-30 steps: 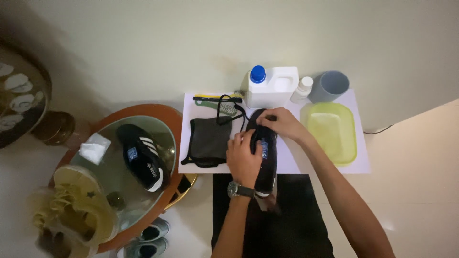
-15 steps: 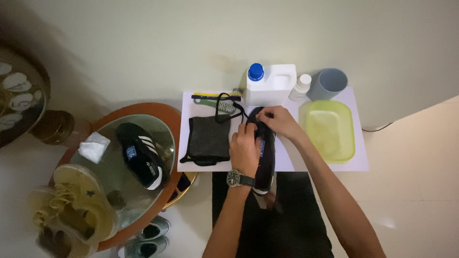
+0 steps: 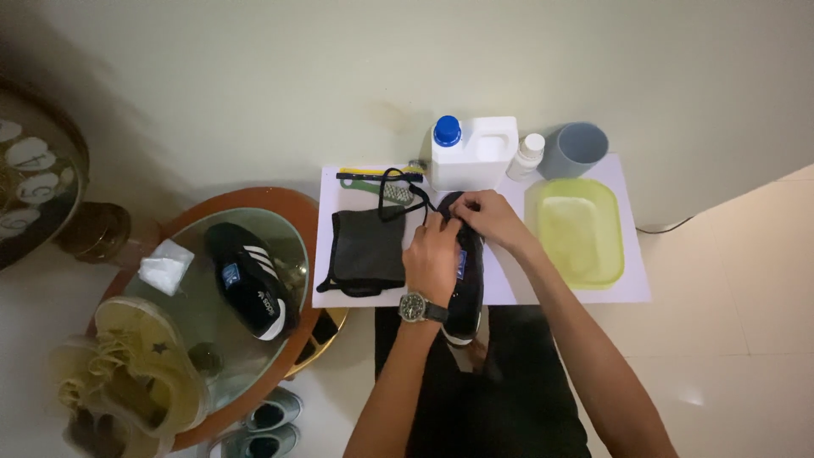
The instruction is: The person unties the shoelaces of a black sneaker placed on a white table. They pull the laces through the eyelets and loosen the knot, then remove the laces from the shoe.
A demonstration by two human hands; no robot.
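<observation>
The left hand grips a black shoe lying on the white sheet. The right hand pinches its lace by the jug.

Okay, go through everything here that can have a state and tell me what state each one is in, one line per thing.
Left hand: gripping the black shoe.
Right hand: pinching the shoe's lace.
Black shoe: flat on the white sheet, partly unlaced.
White jug: upright, blue cap on.
Small white bottle: upright, capped.
Grey cup: upright.
Yellow-green basin: liquid inside.
Striped shoe: lying on the glass table.
</observation>
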